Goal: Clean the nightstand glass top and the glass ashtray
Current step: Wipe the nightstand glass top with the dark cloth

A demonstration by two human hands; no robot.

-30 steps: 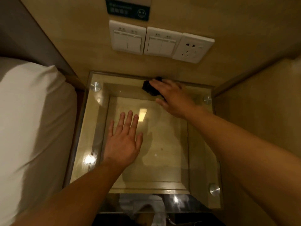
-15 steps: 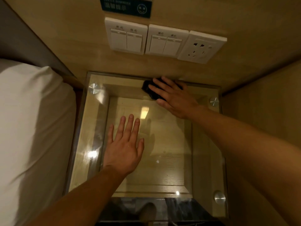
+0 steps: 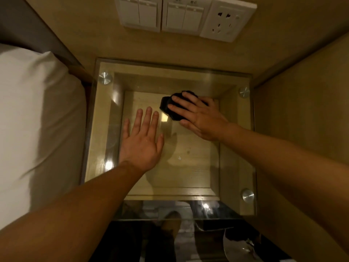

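The nightstand's glass top (image 3: 234, 148) fills the middle of the head view, held by round metal studs at its corners over a wooden recess. My right hand (image 3: 200, 116) lies flat on a bunched black cloth (image 3: 168, 108), pressing it onto the glass in the far middle. To its left, my left hand (image 3: 141, 142) rests palm down on the glass with fingers spread and nothing in it. No ashtray shows in this view.
A white pillow and bedding (image 3: 37, 114) lie against the nightstand's left side. Wall switches (image 3: 158, 14) and a socket (image 3: 226, 19) sit on the wooden wall behind. A wooden panel (image 3: 302, 110) closes the right side. Dark floor with reflections shows below the front edge.
My right hand has slid the black cloth from the back edge of the glass toward the middle. The left hand stays flat in place. The view has tilted downward.
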